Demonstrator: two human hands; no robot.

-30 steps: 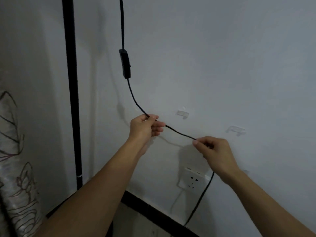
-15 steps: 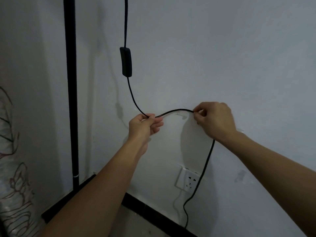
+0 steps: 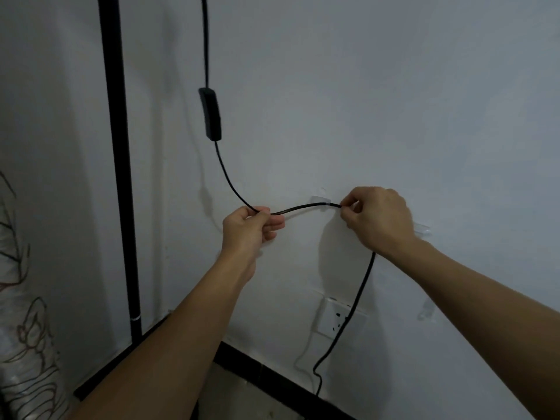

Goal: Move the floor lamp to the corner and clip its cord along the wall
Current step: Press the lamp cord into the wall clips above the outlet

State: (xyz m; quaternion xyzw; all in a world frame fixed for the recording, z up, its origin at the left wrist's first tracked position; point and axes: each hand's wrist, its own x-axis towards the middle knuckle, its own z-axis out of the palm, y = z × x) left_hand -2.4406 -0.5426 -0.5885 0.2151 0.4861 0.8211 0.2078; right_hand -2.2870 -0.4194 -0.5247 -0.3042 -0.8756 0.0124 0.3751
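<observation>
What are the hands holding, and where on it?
Both hold the black cord: left hand below the switch, right hand beside the clip.

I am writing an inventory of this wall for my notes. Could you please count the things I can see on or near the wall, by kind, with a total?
Clear cord clips: 3
Black lamp cord: 1
Inline switch: 1
Lamp pole: 1
White wall socket: 1
Total: 7
</observation>
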